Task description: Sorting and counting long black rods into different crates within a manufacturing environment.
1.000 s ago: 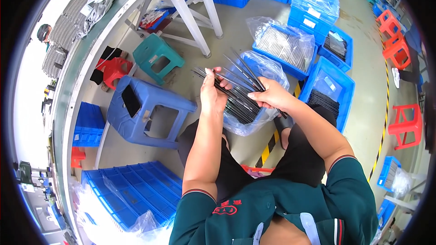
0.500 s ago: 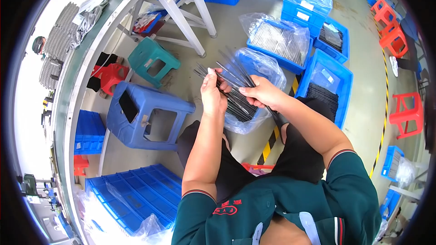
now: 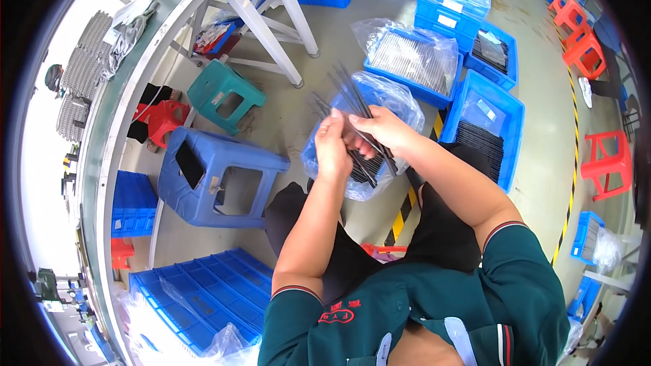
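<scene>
My left hand (image 3: 333, 144) is closed around a few thin dark rods (image 3: 364, 169), whose ends stick out above and below it. Close beside it on the right, my right hand (image 3: 385, 129) grips another bundle of long dark rods (image 3: 348, 87), tilted up to the left. The fingers of the two hands nearly meet, and some are blurred, so I cannot tell whether they touch. Beneath them stands a container lined with clear plastic (image 3: 401, 97). More dark rods lie in it, partly hidden by my hands.
Right of the container are a blue crate of dark rods (image 3: 512, 150) and a plastic-covered crate of grey rods (image 3: 442, 98). To the left stand a blue stool (image 3: 237, 157) with a black phone (image 3: 190, 163), a green stool (image 3: 215, 89) and a long workbench (image 3: 112, 129).
My hands have come closer together. The right hand has moved a little left and up, the left hand slightly right, and the rod bundles have drawn nearer each other.
</scene>
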A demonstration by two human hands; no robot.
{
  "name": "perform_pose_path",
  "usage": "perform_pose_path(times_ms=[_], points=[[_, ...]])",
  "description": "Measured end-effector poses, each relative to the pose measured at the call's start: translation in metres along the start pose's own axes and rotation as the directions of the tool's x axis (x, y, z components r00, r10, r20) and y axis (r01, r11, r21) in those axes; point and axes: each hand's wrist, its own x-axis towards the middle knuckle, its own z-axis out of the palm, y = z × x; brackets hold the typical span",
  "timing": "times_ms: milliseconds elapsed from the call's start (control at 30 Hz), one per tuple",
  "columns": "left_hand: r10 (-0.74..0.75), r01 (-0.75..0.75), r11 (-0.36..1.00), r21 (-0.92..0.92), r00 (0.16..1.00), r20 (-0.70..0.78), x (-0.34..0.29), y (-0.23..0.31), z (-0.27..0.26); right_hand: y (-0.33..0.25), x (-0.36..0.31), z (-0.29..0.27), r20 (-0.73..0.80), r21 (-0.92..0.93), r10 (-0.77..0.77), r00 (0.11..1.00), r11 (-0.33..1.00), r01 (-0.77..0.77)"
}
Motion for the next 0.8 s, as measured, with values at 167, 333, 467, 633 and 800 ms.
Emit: perform_pose_path(times_ms=[167, 333, 467, 633, 800], points=[[-0.004, 0.000, 0.998, -0.066, 0.998, -0.061, 0.005, 0.022, -0.005, -0.003, 0.013, -0.026, -0.138, -0.169, -0.217, 0.966, 0.967, 0.193], [-0.353, 0.345, 0.936, 0.075, 0.916, 0.189, -0.009, 0.004, 0.002, -0.015, 0.008, -0.030, 0.050, 0.110, -0.037, 0.998, 0.993, 0.032], [-0.451, 0.430, 0.893, 0.136, 0.853, 0.263, -0.013, -0.004, 0.000, -0.010, 0.014, -0.032, -0.023, -0.002, -0.062, 0.998, 0.998, 0.062], [-0.628, 0.567, 0.778, 0.272, 0.673, 0.392, -0.023, -0.003, -0.006, -0.032, 0.039, -0.087, -0.336, 0.173, -0.140, 0.932, 0.963, 0.207], [-0.553, 0.519, 0.833, 0.192, 0.764, 0.333, -0.024, 0.010, -0.011, -0.047, 0.035, -0.120, -0.359, 0.334, -0.199, 0.912, 0.885, 0.325]])
